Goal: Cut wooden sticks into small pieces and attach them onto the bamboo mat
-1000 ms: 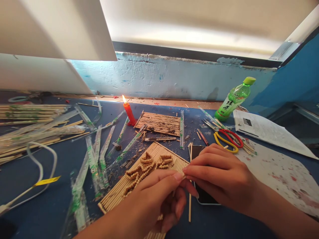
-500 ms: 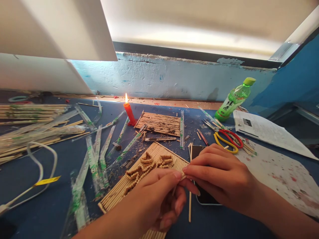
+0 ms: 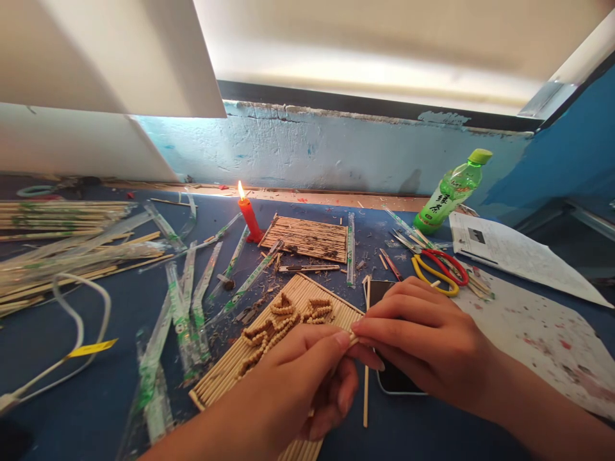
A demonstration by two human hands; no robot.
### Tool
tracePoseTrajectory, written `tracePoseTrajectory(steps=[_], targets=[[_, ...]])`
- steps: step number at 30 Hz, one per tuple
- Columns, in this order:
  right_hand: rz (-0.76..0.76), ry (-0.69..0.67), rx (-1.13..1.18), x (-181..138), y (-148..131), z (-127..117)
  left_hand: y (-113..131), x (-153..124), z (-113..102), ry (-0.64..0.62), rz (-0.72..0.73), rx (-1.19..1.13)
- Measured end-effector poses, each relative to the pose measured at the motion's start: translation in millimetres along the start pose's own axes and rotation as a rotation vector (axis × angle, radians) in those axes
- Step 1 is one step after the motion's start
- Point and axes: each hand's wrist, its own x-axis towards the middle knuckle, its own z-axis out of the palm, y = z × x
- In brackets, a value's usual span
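Observation:
My left hand and my right hand meet fingertip to fingertip above the table, both pinching one small piece of bamboo stick between thumb and fingers. Under my left hand lies a mat of bamboo sticks with rows of small round stick slices glued on it. A loose thin stick lies on the blue table below my fingers. A black phone rests partly under my right hand.
A lit red candle stands behind a second stick mat. Scissors with red and yellow handles, a green tea bottle, printed paper, chopstick wrappers, piled chopsticks and a white cable surround the work.
My hands stay almost in place; the left fingers have curled slightly and shifted on the small stick piece. The candle flame flickers.

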Motion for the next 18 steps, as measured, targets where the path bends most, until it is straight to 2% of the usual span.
tracePoseTrajectory(steps=[8, 18], targets=[[-0.003, -0.009, 0.016, -3.3, 2.8, -0.5, -0.9, -3.6, 7.1, 0.069, 0.037, 0.131], [-0.017, -0.008, -0.02, -2.0, 1.7, 0.9, -7.8, 1.1, 6.6, 0.104, 0.071, 0.141]])
